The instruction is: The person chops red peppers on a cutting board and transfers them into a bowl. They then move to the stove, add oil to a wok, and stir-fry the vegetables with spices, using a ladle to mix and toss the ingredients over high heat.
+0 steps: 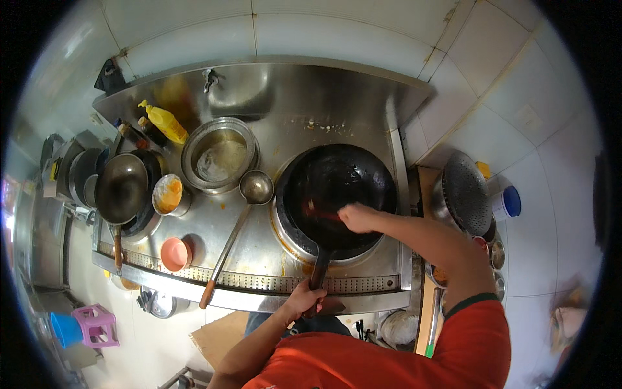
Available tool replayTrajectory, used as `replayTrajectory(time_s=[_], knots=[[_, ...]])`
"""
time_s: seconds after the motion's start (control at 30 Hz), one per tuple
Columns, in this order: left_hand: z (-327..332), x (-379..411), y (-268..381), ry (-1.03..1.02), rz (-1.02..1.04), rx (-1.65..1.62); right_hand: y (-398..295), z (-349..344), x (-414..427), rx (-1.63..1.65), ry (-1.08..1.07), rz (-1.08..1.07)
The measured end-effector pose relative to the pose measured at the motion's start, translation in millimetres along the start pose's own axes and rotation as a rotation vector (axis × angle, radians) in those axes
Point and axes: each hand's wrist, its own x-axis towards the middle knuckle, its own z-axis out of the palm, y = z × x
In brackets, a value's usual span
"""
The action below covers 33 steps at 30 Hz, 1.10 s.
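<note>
My left hand grips the dark handle of a large black wok at the stove's front edge. The wok sits on the right burner, its inner wall shiny. Over the wok's lower right part, my right hand is closed like a fist. A blurred, reddish stick-like tool extends left from it into the wok; its kind and far end are unclear. Left of the wok, a metal ladle with a wooden grip lies across the steel stovetop.
A metal pot with cloudy liquid stands behind the ladle. Leftward are a pink bowl, a metal cup and a smaller wok. A yellow pump bottle stands at the back. A perforated strainer is at right.
</note>
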Motion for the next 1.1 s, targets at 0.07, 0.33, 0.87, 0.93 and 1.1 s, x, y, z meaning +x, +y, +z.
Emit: replayTrajectory(time_s=[0.07, 0.33, 0.87, 0.93, 1.1], knots=[[-3.5, 1.3, 0.6, -0.02, -0.011, -0.014, 27.1, -14.4, -32.1, -0.295, -0.307, -0.153], [4.3, 11.3, 1.4, 0.006, -0.048, -0.059, 4.6, -39.3, 5.8, -0.31, -0.016, 0.047], [7.6, -6.1, 9.5, 0.111, 0.074, 0.042, -26.5, -81.4, -24.4, -1.007, -0.903, -0.537], [8.2, -4.6, 6.3, 0.117, 0.057, 0.046, -4.6, -104.3, -56.8, -0.995, -0.596, -0.251], [7.2, 2.6, -0.2, 0.104, 0.081, 0.152, 7.5, -90.8, -75.4, -0.465, -0.759, 0.134]])
